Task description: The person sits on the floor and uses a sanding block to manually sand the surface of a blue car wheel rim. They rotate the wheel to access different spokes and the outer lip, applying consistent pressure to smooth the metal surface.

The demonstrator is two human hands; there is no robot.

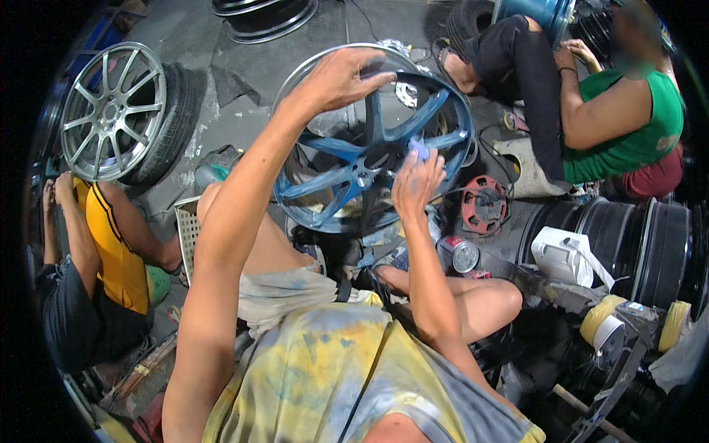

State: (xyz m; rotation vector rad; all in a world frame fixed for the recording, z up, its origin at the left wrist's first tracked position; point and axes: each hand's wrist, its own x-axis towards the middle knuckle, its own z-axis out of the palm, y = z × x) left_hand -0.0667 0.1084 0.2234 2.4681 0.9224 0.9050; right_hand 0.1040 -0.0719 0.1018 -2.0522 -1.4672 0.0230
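A blue multi-spoke wheel rim (422, 112) stands tilted in front of me, its spokes streaked with pale dust. At the far upper edge my left hand (346, 75) grips the rim, with the thumb and fingers around its lip. My right hand (419, 181) is on the spokes, right of the hub. Its fingers are closed on a small purple-blue pad (419, 148), which touches a spoke. The underside of the pad is hidden.
A silver wheel (111, 111) with a tyre leans at left. Co-workers sit at left and right, one in a green top (628, 122). Nearby are a red reel (484, 204), a can (464, 256), a white plastic container (561, 255), yellow tape rolls (602, 317) and stacked dark rims (609, 229).
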